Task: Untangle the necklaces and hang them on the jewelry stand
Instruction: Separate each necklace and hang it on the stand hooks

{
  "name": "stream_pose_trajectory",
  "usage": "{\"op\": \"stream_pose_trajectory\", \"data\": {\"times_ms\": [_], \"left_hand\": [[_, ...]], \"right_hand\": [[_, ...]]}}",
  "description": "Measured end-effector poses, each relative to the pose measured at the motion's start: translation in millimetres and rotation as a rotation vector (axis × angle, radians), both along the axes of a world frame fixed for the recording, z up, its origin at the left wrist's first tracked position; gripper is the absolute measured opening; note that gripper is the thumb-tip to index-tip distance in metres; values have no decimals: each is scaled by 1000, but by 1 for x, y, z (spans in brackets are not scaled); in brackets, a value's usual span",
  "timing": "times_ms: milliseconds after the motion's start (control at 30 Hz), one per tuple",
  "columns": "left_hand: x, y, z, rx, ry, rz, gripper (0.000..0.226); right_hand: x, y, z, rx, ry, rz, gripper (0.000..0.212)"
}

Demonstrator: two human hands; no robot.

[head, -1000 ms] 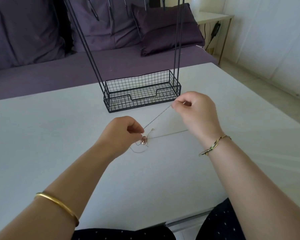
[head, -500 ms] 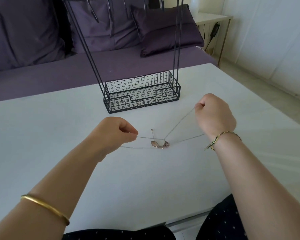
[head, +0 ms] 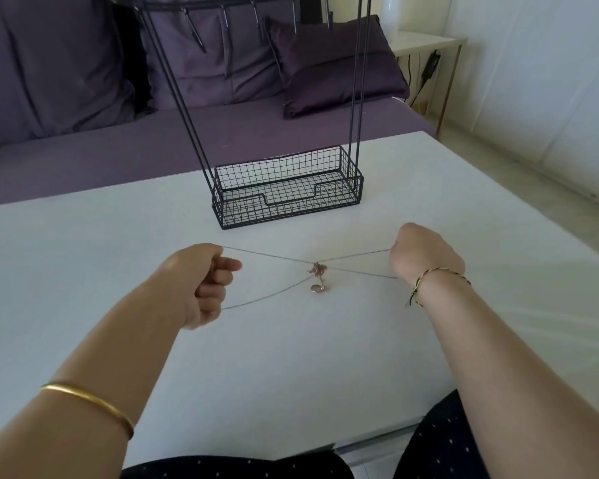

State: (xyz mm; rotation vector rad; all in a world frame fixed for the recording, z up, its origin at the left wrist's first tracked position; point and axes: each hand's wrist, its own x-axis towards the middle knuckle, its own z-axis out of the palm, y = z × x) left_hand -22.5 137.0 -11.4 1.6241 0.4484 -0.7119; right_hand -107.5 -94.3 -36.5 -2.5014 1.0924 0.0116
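The thin silver necklaces with rose-gold pendants are being pulled taut over the white surface, their knot sitting midway between the hands. Strands are being gripped in the curled left hand and the curled right hand. The black wire jewelry stand is standing beyond both.

No readable text, label, brand, number or sign anywhere in your view; nothing for you to read here.

Bare forearms; gold bangle on left, braided green-gold cord bracelet on right; dark white-dotted garment.
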Motion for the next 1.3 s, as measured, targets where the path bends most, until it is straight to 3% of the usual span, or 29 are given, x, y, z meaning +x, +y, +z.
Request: {"op": "stream_pose_trajectory", "data": {"times_ms": [100, 200, 433, 533, 633, 700, 800, 933, 1033, 1167, 1300], "left_hand": [[2, 4, -2, -264, 106, 140, 31], [3, 3, -7, -304, 116, 217, 27], [5, 4, -19, 32, -66, 211, 23], [5, 2, -21, 112, -171, 142, 19], [6, -2, -24, 406, -359, -43, 26], [6, -5, -25, 624, -477, -167, 34], [1, -10, -26, 870, -581, -318, 35], [-13, -32, -34, 673, -827, -587, 22], [-22, -56, -48, 654, -930, -793, 19], [-25, -70, -56, 703, -960, -761, 7], [-26, -69, -49, 601, -833, -720, 10]], "right_hand": [[1, 3, -3, 32, 20, 8, 18], [1, 4, -6, 37, 24, 13, 22], [4, 0, -7, -16, 24, 9, 18], [5, 3, -8, -36, 77, 11, 29], [5, 15, -1, -189, 109, 67, 32], [7, 27, 0, -261, 29, 174, 30], [7, 50, -7, -192, -54, 373, 25], [8, 66, -16, -215, -57, 497, 15], [12, 64, -18, -203, -98, 475, 12], [15, 59, -20, -116, -50, 446, 13], [13, 55, -16, -37, 39, 489, 36]]}}
